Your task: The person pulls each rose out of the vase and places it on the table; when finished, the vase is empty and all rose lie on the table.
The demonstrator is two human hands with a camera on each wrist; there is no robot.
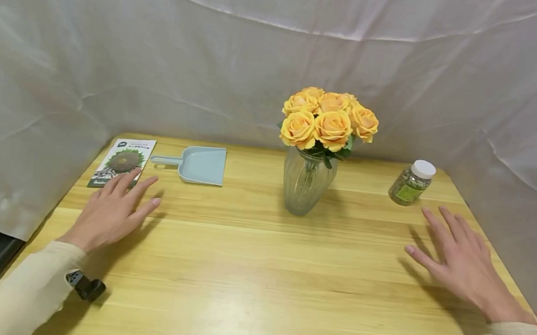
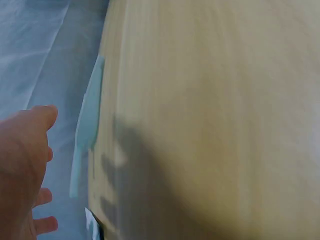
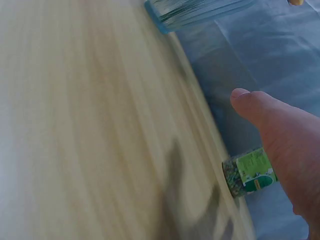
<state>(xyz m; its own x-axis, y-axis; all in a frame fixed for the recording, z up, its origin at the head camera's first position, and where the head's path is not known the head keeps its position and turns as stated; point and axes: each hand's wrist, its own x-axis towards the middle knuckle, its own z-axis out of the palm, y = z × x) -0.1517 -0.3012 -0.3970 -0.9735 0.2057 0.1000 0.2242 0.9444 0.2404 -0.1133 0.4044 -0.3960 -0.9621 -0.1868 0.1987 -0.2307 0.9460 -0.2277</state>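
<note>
Reaching out over the bench [image 1: 260,272], the two hands were well apart from each other, fingers loosely spread, and neither gripped anything. The left hand [image 1: 110,215] was beside the packet [image 1: 123,161], its fingertips overlapping the near edge in the head view, though the gap in the left wrist view suggested no contact. The right hand [image 1: 466,262] was near the jar [image 1: 410,186] but apart from it. As for progress, nothing was in hand, and no step looked under way. The packet lay flat at the far left, the dustpan [image 1: 204,165] just beside it with its handle toward it; the vase [image 1: 305,189] stood upright holding its roses [image 1: 332,124], and the jar stood at the right, lid on. Whether the work was about to begin or already complete, I could not tell.
</note>
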